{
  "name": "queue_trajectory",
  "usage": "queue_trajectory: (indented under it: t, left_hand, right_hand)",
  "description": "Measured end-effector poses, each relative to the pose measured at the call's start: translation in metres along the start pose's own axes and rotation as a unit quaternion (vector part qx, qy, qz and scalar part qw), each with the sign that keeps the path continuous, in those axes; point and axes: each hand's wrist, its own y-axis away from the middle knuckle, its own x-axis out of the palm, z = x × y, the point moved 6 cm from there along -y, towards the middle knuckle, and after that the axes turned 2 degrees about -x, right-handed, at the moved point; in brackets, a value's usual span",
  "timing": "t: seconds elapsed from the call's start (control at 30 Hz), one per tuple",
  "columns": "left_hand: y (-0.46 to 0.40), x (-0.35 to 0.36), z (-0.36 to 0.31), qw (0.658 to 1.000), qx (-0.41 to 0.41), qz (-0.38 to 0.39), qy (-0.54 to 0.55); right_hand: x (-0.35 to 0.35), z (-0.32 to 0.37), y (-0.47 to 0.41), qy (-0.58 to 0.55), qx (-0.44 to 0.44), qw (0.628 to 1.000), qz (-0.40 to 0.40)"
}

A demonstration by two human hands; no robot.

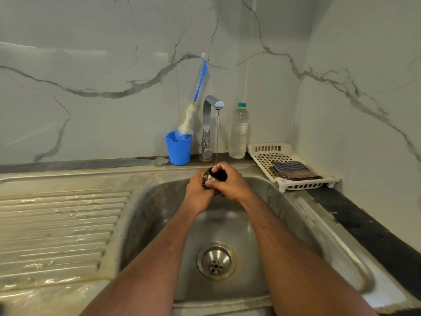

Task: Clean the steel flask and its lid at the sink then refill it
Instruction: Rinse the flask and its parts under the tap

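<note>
Two bare forearms reach up from the bottom edge over the steel sink [296, 224], meeting above the far end of its basin; the left hand [197, 190] has its fingers [203, 176] curled round the steel side of the flask lid [216, 174], and the right hand [230, 182] grips the same lid from the other side, thumb low against the steel rim and fingers wrapped over the dark top; both hands hold it together, touching each other, directly under the stream of water [217, 137]; the stream falls from the spout of the chrome tap [208, 124] and lands on the right hand's knuckles and the lid; the lid is held in the air above the basin, not resting on anything; how much of it is steel and how much black is partly hidden by the fingers; the flask itself does not show. Below the hands the round drain strainer [216, 261] sits in the basin floor; to the left a ribbed draining board [59, 226] carries wet streaks. Along the back ledge of the bench [91, 164], a blue plastic cup [178, 148] stands just left of the tap, with a blue-handled bottle brush [193, 106] leaning out of it against the marble-patterned wall; a clear plastic water bottle [239, 131] with a green cap stands just right of the tap; further right, in the corner, a white slotted plastic tray [264, 151] holds a folded checked cloth [292, 171].
</note>
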Motion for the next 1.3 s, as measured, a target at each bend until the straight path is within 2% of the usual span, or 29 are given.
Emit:
queue_trajectory:
  t: [0.07,0.1,0.2,0.27,0.33,0.4,0.5,0.57,0.63,0.73,0.9,1.0,1.2,1.3]
  left_hand:
    - [0.001,0.0,0.004,0.997,-0.019,0.023,-0.069]
    - [0.002,-0.002,0.009,0.994,-0.037,0.03,-0.102]
    - [0.002,-0.01,0.026,0.982,-0.089,0.035,-0.163]
    - [0.002,-0.01,0.035,0.971,-0.106,0.052,-0.206]
    - [0.003,-0.009,0.04,0.958,-0.106,0.075,-0.257]
    - [0.003,-0.008,0.042,0.951,-0.113,0.085,-0.276]
    - [0.002,-0.003,0.044,0.948,-0.109,0.093,-0.285]
    - [0.002,-0.002,0.044,0.949,-0.109,0.1,-0.277]
    - [0.002,-0.002,0.045,0.958,-0.109,0.095,-0.246]
    - [0.006,-0.004,0.044,0.978,-0.115,0.062,-0.16]
    - [0.005,-0.003,0.033,0.994,-0.099,0.034,0.014]
    - [0.003,-0.003,0.029,0.995,-0.095,0.011,0.001]
    - [0.009,0.004,0.026,0.969,-0.18,0.049,0.163]
    - [0.008,0.002,0.025,0.941,-0.209,0.03,0.265]
  right_hand:
    - [-0.001,-0.011,0.003,0.005,0.066,0.998,0.023]
    - [-0.001,-0.018,0.003,0.047,0.091,0.994,0.032]
    - [0.005,-0.03,0.003,0.148,0.102,0.984,0.022]
    - [0.018,-0.035,0.003,0.142,0.125,0.98,0.068]
    - [0.027,-0.036,0.004,0.193,0.137,0.966,0.106]
    - [0.024,-0.033,0.0,0.241,0.127,0.96,0.067]
    - [0.024,-0.031,0.001,0.24,0.146,0.958,0.05]
    - [0.02,-0.03,-0.001,0.283,0.142,0.949,0.012]
    - [0.02,-0.027,-0.001,0.243,0.139,0.96,-0.008]
    - [0.026,-0.022,-0.001,0.145,0.155,0.977,0.017]
    - [0.025,-0.03,0.003,0.037,0.18,0.983,0.027]
    - [0.02,-0.027,0.003,-0.019,0.158,0.987,0.013]
    - [0.007,-0.008,0.003,-0.136,0.066,0.988,-0.013]
    - [0.009,-0.01,0.009,-0.152,0.093,0.984,0.029]
